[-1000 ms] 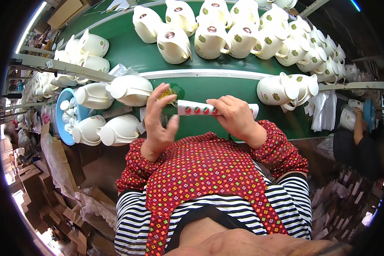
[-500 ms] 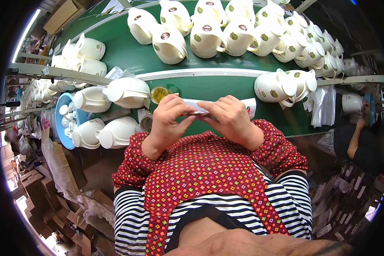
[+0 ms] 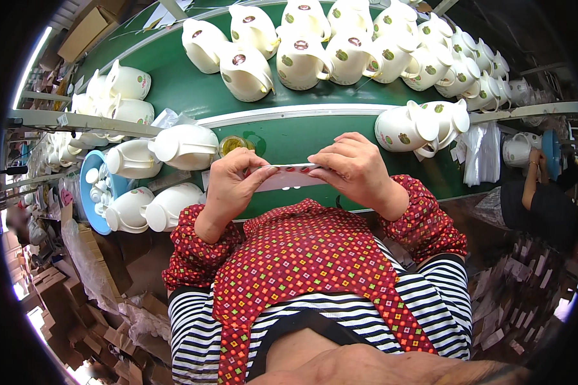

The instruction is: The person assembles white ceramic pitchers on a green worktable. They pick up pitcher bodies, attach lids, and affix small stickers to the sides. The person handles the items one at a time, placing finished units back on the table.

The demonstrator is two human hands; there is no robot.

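Note:
Between my two hands, a thin white sheet [image 3: 292, 179] with red marks along its upper edge is held out level over the front of the green bench. My left hand [image 3: 232, 183] pinches one end between thumb and fingers. At the other end my right hand [image 3: 354, 168] grips it the same way, thumb below. Just beyond my left hand stands a small glass jar [image 3: 233, 145] of yellowish liquid, partly covered by that hand. White jugs lie to the left, the closest being a jug [image 3: 186, 143] beside the jar.
Many white jugs with printed patterns [image 3: 302, 61] stand along the far green belt [image 3: 205, 90], behind a pale rail [image 3: 289, 113]. Two jugs [image 3: 408, 125] and clear plastic bags [image 3: 481, 154] are at right. A blue basin [image 3: 95, 215] holds white parts at left. Another person's arm [image 3: 533, 183] shows far right.
The sheet, which stuck out past my right hand, now spans between both hands with its face hanging toward me. My hands have moved a little apart.

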